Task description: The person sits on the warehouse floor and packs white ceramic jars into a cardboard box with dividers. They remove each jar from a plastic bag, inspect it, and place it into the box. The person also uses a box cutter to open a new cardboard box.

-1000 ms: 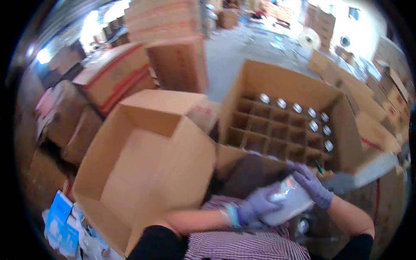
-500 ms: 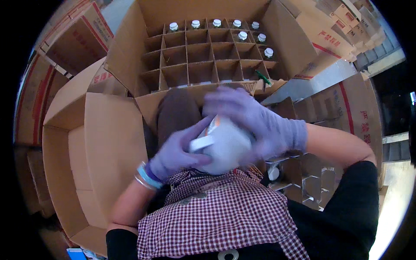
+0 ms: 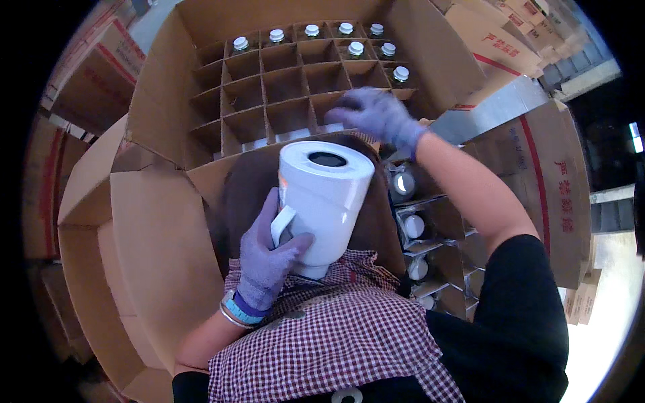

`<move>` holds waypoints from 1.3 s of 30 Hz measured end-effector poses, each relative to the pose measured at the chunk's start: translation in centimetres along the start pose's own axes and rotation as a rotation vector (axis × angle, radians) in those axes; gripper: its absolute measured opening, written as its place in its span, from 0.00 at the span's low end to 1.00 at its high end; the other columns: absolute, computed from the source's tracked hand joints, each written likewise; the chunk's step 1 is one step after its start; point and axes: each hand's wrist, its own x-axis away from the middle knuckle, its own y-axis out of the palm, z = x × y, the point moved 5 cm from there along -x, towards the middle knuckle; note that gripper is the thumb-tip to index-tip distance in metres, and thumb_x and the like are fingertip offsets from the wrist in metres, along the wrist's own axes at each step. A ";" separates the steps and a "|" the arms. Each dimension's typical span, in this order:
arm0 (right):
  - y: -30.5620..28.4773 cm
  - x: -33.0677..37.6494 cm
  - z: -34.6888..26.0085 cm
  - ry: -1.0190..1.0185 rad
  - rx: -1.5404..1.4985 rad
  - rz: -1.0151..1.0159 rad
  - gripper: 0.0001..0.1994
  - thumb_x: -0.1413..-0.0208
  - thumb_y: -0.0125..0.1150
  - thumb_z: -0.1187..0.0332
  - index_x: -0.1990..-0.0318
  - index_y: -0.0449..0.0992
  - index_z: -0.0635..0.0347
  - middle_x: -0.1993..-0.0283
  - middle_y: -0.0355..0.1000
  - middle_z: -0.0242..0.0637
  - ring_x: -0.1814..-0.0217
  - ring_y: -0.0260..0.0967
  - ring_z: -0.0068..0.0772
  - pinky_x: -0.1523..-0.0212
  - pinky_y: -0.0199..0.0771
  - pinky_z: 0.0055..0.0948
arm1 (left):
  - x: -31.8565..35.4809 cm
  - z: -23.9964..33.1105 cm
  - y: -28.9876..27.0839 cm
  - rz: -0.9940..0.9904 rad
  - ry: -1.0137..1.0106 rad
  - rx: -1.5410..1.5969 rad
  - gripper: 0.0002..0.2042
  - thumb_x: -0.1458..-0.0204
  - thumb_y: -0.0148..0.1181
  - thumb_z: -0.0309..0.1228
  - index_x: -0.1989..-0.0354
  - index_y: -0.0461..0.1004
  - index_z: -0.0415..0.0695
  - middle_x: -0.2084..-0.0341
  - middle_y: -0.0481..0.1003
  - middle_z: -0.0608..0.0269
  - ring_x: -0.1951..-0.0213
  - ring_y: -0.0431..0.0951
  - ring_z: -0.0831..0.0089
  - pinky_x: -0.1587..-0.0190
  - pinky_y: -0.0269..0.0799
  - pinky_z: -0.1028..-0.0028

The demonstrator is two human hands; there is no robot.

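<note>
A large white roll (image 3: 329, 208) stands tilted above my lap, a dark round hole in its upper end. A strip curls out from its left side like a loop. My left hand (image 3: 265, 258), in a lilac glove, is closed round the lower left of it, thumb across the front. My right hand (image 3: 383, 117), gloved too, reaches over the front edge of a divided cardboard box (image 3: 158, 94). Its fingers are apart, slightly blurred, and I see nothing in them. White-capped bottles (image 3: 356, 49) stand in the back and right compartments; pale pieces show in several front ones.
An open carton (image 3: 158, 248) stands at my left. To my right, a lower box holds bottles (image 3: 414, 227) between dividers, beside an upright carton flap (image 3: 537, 181). More cartons (image 3: 101, 74) are stacked around the far edges.
My right hand has left the roll and moved forward to the divided box. In my left hand the roll has tipped more upright. The green piece at the box's front right no longer shows.
</note>
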 end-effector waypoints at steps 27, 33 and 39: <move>-6.8 20.9 -12.8 -0.818 0.445 -0.264 0.17 0.58 0.73 0.63 0.60 0.74 0.50 0.64 0.72 0.34 0.57 0.77 0.40 0.58 0.79 0.39 | 0.0 1.8 1.4 -0.657 0.053 0.222 0.43 0.54 0.73 0.40 0.31 0.61 0.35 0.43 0.76 0.57 0.43 0.74 0.71 0.37 0.65 0.69; -3.6 15.4 -5.0 -0.211 -0.163 -0.015 0.14 0.41 0.62 0.62 0.54 0.74 0.61 0.59 0.76 0.45 0.59 0.75 0.44 0.56 0.74 0.39 | 7.1 0.8 4.6 -0.332 0.308 -0.266 0.50 0.48 0.67 0.40 0.24 0.38 0.41 0.36 0.64 0.42 0.37 0.69 0.53 0.36 0.65 0.62; -6.3 12.1 4.6 0.114 -0.447 0.497 0.19 0.37 0.59 0.57 0.43 0.76 0.57 0.50 0.78 0.45 0.50 0.76 0.38 0.49 0.74 0.37 | 4.1 -0.4 6.0 -0.253 0.134 0.228 0.51 0.46 0.68 0.34 0.24 0.34 0.40 0.25 0.44 0.52 0.26 0.46 0.65 0.28 0.46 0.66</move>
